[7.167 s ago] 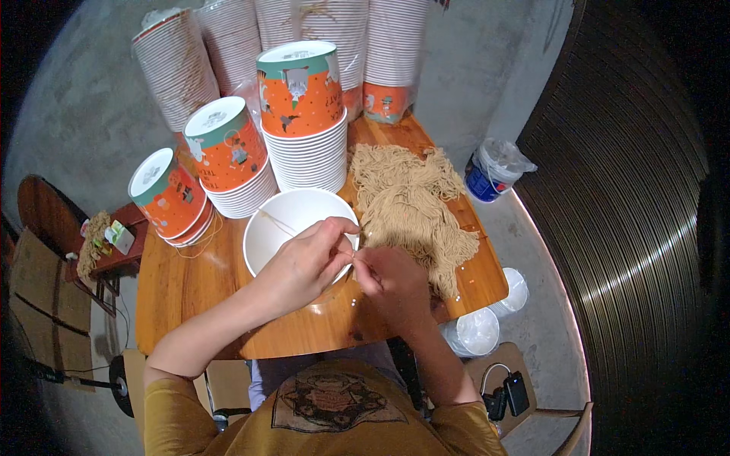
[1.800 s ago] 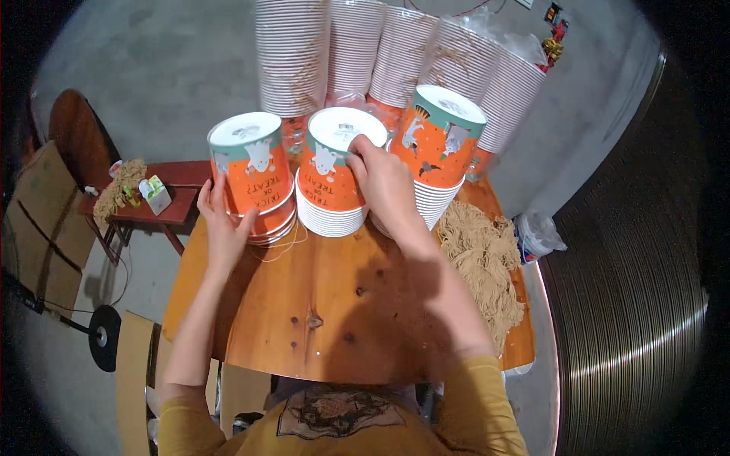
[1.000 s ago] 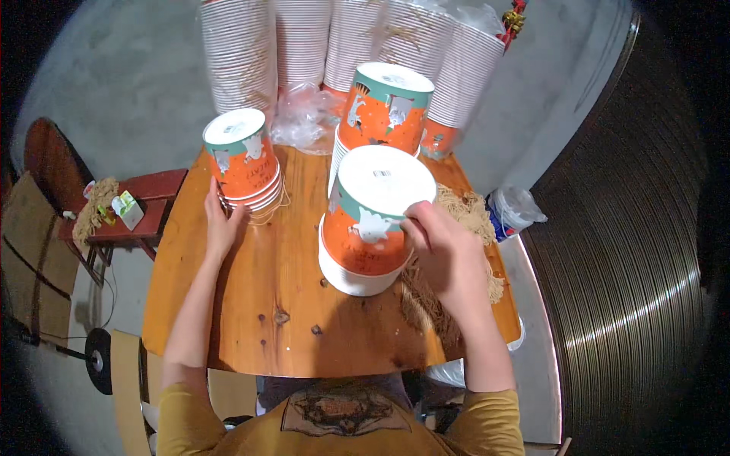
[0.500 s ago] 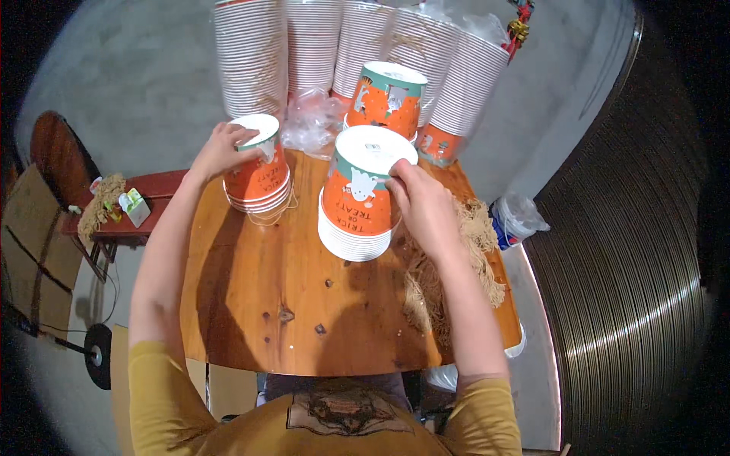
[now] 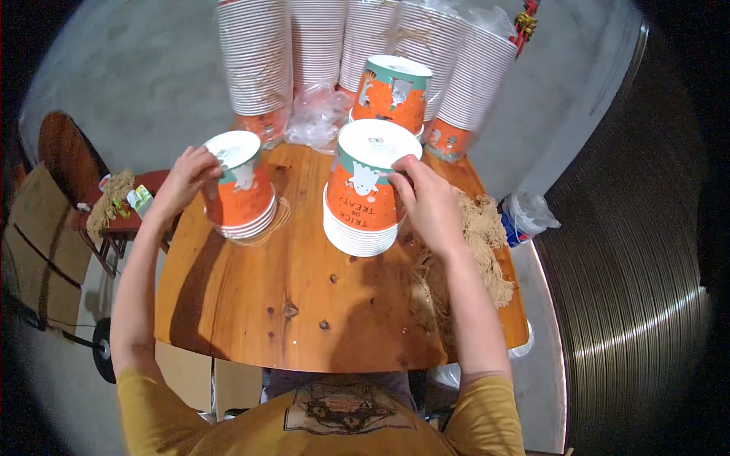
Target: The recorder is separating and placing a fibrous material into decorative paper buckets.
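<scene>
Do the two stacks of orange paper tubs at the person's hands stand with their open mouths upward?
No, the left stack of tubs and the right stack both stand upside down, white bases on top.

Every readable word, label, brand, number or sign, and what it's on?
Middle cup stack: upside-down dark lettering on orange, legible; wording not copied here.
Its white base: small dark mark, too small to read.
Left cup stack: dark lettering, blurred.
Shirt panel: dark print, no readable words.

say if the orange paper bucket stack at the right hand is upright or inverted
Inverted: the orange paper bucket stack shows its round white base up.
</scene>
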Action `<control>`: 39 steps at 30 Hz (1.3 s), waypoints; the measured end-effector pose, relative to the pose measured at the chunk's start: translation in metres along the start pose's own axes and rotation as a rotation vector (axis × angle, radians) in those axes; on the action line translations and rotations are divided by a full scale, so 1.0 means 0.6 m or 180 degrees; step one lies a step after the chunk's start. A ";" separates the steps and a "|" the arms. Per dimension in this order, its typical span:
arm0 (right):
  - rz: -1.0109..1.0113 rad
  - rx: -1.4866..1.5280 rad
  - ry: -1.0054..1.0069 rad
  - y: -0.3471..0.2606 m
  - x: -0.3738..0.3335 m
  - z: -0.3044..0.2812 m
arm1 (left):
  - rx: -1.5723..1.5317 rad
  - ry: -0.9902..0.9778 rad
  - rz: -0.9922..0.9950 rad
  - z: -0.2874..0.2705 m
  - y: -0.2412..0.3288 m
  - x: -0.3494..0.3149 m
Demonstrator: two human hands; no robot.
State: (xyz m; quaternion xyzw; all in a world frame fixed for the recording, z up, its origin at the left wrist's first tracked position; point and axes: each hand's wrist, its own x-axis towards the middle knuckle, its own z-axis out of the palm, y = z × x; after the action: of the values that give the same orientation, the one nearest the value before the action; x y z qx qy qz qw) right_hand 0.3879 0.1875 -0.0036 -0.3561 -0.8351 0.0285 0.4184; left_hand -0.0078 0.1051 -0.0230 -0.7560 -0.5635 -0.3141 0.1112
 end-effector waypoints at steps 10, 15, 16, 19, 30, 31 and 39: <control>-0.0222 0.0240 -0.0280 0.013 0.051 -0.002 | 0.0384 0.0062 -0.0636 -0.082 0.034 -0.138; -0.0189 0.0110 -0.0127 0.006 0.082 -0.005 | 0.0336 0.1237 -0.0355 -0.007 0.131 -0.138; -0.0192 0.0090 -0.0177 0.005 0.084 -0.003 | 0.0072 0.0910 -0.0117 0.039 0.164 -0.129; -0.0253 -0.0054 -0.0160 -0.004 0.100 -0.001 | -0.0385 0.0511 0.0031 0.152 0.288 -0.066; -0.0369 0.0295 0.0431 -0.059 0.124 -0.090 | -0.0707 0.0833 -0.0305 0.276 0.310 -0.015; -0.0288 0.0367 0.0555 -0.064 0.110 -0.105 | -0.0813 0.0935 -0.0375 0.271 0.315 -0.009; 0.1262 0.2526 0.1436 -0.031 -0.098 -0.183 | -0.1523 0.1025 0.0947 0.198 0.400 0.031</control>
State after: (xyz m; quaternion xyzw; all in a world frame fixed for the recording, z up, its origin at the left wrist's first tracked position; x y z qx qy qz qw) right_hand 0.4798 0.1100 0.0343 -0.3187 -0.5647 0.3454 0.6784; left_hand 0.2581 0.1000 -0.0597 -0.7753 -0.3321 -0.5335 0.0627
